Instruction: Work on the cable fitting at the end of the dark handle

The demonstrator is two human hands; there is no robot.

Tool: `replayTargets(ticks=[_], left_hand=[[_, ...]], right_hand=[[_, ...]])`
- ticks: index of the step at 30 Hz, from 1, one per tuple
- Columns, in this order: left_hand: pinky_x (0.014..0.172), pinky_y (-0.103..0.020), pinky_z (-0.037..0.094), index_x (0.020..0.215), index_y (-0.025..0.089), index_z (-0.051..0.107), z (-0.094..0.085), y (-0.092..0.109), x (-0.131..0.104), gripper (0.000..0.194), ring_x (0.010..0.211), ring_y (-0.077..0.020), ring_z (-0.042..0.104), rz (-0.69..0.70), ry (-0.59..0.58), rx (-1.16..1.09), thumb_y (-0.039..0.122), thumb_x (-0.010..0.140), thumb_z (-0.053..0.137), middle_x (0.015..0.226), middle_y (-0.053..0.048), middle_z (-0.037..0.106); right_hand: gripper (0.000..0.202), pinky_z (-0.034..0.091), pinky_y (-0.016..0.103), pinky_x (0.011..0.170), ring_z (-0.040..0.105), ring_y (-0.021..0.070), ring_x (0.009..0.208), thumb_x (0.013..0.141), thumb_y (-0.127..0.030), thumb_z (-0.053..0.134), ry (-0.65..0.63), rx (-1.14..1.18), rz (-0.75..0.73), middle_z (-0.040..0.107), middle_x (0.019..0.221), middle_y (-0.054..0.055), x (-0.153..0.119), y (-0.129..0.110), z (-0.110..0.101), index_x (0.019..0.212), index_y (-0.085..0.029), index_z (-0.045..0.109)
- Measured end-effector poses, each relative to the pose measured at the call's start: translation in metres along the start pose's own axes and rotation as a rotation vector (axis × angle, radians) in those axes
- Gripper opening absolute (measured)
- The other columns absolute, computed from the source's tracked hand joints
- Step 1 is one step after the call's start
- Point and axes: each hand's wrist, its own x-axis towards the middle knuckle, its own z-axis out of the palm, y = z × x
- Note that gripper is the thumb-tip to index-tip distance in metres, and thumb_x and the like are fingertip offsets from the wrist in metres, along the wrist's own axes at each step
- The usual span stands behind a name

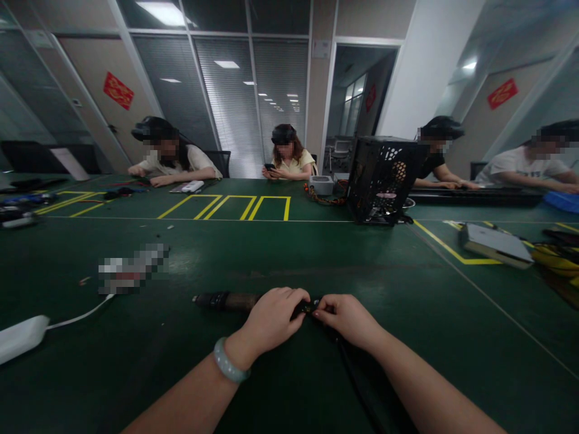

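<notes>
A dark, long cylindrical tool (pixel 235 301) lies on the green table, its narrow tip pointing left. My left hand (pixel 275 318) is closed around the tool's right part, with a pale bracelet on the wrist. Just right of it, my right hand (pixel 346 318) pinches at the tool's dark end between thumb and fingers; the small part there is mostly hidden. A black cable (pixel 355 374) runs from beneath my right hand toward the near edge.
A black computer case (pixel 382 181) stands at the back right, near a grey power supply (pixel 322 184). A silver box (pixel 496 244) lies at the right. On the left are a white power bank (pixel 22 339) with a cable and a pixelated object. Several people sit across the table.
</notes>
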Motion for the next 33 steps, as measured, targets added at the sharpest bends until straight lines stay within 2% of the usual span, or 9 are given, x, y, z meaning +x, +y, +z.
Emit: replayTargets(ticks=[7,11,17,25,29,33], left_hand=[[0.083,-0.034,0.043,0.099,0.023,0.057,-0.0001,-0.0006,0.0011,0.013,0.092,-0.0187,0.058,0.048,-0.008,-0.010,0.020,0.086,0.055,0.098,0.000,0.062],[0.080,-0.035,0.044,0.103,0.025,0.056,-0.0007,0.0004,0.0011,0.017,0.091,-0.0195,0.058,0.030,0.004,-0.010,0.024,0.087,0.057,0.098,0.000,0.063],[0.083,-0.035,0.044,0.105,0.025,0.055,0.0012,-0.0008,0.0008,0.023,0.092,-0.0198,0.058,0.026,0.003,0.015,0.018,0.083,0.058,0.098,0.000,0.063],[0.083,-0.035,0.043,0.100,0.024,0.056,0.0011,-0.0008,0.0005,0.014,0.091,-0.0189,0.057,0.032,0.005,-0.007,0.020,0.086,0.056,0.097,0.000,0.062],[0.081,-0.034,0.043,0.102,0.024,0.055,-0.0005,0.0009,0.0004,0.016,0.091,-0.0193,0.057,0.030,0.006,0.007,0.023,0.086,0.057,0.097,-0.001,0.062],[0.082,-0.034,0.044,0.104,0.024,0.055,-0.0004,0.0007,0.0003,0.020,0.092,-0.0194,0.058,0.029,0.003,0.014,0.019,0.084,0.056,0.098,-0.001,0.062]], right_hand=[[0.019,0.034,0.021,0.055,0.057,0.0122,0.064,0.086,-0.037,0.059,-0.002,0.009,0.010,0.066,0.073,-0.002,-0.0002,-0.0018,-0.0004,0.081,-0.022,0.069],[0.019,0.034,0.021,0.055,0.057,0.0125,0.065,0.085,-0.036,0.059,0.010,0.004,0.007,0.066,0.072,-0.002,-0.0009,-0.0035,-0.0010,0.080,-0.021,0.069],[0.019,0.034,0.021,0.055,0.057,0.0125,0.065,0.085,-0.035,0.059,0.011,-0.016,0.005,0.066,0.072,-0.001,-0.0012,-0.0042,-0.0014,0.080,-0.021,0.070],[0.019,0.034,0.021,0.055,0.057,0.0119,0.064,0.085,-0.036,0.059,0.013,0.001,0.012,0.066,0.072,-0.002,-0.0001,-0.0028,0.0009,0.080,-0.021,0.069],[0.019,0.034,0.021,0.054,0.057,0.0116,0.062,0.085,-0.037,0.059,0.007,0.005,0.020,0.066,0.071,-0.002,-0.0005,-0.0020,0.0001,0.081,-0.021,0.069],[0.020,0.034,0.021,0.054,0.057,0.0123,0.063,0.085,-0.037,0.059,0.008,0.000,0.014,0.066,0.073,-0.001,-0.0010,-0.0021,-0.0004,0.082,-0.021,0.070]])
